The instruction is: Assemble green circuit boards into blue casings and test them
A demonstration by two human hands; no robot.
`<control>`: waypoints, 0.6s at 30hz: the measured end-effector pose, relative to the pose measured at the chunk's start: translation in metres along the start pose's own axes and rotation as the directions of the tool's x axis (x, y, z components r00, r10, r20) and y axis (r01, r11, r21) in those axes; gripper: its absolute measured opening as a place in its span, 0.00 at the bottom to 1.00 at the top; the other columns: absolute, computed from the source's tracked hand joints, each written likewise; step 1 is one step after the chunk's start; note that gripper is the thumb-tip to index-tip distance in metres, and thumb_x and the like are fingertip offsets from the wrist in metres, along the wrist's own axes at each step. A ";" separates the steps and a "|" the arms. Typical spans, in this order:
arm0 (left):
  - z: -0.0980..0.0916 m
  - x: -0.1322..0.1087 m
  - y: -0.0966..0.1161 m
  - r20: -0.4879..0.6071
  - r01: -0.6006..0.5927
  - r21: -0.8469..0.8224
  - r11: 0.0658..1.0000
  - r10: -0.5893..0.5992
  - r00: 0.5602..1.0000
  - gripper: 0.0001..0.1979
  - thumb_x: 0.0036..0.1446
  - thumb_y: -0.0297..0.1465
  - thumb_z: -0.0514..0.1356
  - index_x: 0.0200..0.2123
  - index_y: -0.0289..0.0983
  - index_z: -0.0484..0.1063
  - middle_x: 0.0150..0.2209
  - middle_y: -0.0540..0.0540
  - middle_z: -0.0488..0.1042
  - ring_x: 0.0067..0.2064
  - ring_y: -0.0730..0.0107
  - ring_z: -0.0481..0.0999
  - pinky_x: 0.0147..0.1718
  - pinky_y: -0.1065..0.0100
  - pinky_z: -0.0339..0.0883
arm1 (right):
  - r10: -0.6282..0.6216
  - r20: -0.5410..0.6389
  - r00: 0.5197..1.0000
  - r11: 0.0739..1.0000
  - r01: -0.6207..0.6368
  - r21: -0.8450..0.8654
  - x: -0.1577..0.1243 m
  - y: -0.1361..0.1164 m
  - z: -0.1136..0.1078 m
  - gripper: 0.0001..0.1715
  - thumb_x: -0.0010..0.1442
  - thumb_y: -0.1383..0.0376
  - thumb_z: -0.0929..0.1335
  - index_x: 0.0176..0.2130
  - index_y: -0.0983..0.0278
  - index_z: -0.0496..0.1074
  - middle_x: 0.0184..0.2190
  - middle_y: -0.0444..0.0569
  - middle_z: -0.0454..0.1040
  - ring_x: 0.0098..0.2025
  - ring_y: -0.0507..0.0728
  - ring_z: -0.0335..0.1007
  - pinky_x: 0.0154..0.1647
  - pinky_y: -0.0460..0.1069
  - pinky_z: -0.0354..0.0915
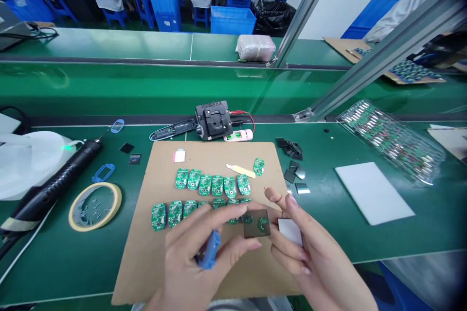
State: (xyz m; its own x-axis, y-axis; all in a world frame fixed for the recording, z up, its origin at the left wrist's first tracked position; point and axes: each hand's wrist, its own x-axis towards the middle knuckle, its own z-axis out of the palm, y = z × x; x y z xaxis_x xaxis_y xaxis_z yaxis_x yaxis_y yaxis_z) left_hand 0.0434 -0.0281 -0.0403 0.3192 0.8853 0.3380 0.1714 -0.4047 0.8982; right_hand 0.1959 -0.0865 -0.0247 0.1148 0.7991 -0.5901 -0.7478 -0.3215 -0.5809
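My left hand curls around a blue plastic frame, and its thumb and forefinger pinch a dark glass square by the edges. My right hand is next to that square, with a white rectangular pad between its fingers. Both hands are over a brown cardboard sheet. Two rows of green circuit boards lie on it, and my hands partly hide the lower row. A pale yellow pry tool lies further up the sheet, beside a single green board.
A black electric screwdriver and a masking tape roll lie left on the green bench. A black fixture stands behind the cardboard. Dark glass squares lie to the right, near a white sheet and a clear tray of boards.
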 end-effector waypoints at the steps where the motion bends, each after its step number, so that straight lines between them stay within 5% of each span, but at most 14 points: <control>1: 0.000 0.000 0.000 0.000 -0.005 0.002 1.000 0.005 1.000 0.13 0.53 0.31 0.67 0.43 0.44 0.75 0.27 0.54 0.74 0.20 0.80 0.62 0.19 0.75 0.64 | -0.002 -0.007 1.000 1.000 0.003 0.020 0.000 0.000 -0.001 0.14 0.58 0.53 0.70 0.39 0.60 0.74 0.21 0.38 0.61 0.17 0.41 0.33 0.14 0.39 0.36; 7: -0.002 -0.001 -0.003 0.009 -0.021 0.020 1.000 0.020 1.000 0.14 0.52 0.31 0.67 0.43 0.44 0.75 0.25 0.56 0.70 0.19 0.81 0.59 0.18 0.76 0.61 | -0.004 0.027 1.000 0.997 0.002 0.079 0.001 0.001 0.000 0.13 0.58 0.55 0.71 0.40 0.60 0.76 0.30 0.45 0.72 0.17 0.39 0.36 0.14 0.38 0.37; 18: -0.002 0.001 -0.002 0.001 -0.030 0.027 0.999 0.030 1.000 0.13 0.53 0.33 0.67 0.43 0.45 0.75 0.22 0.58 0.64 0.18 0.81 0.56 0.16 0.76 0.56 | 0.010 0.030 1.000 0.997 -0.012 0.079 0.000 0.000 0.003 0.16 0.57 0.54 0.72 0.41 0.61 0.76 0.21 0.38 0.59 0.17 0.40 0.34 0.14 0.38 0.36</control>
State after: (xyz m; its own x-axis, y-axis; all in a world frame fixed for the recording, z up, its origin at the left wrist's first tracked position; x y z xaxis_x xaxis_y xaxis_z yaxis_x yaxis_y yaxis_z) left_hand 0.0415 -0.0259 -0.0409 0.3253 0.8724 0.3647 0.1871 -0.4375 0.8795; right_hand 0.1936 -0.0850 -0.0230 0.0877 0.8106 -0.5790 -0.7985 -0.2903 -0.5274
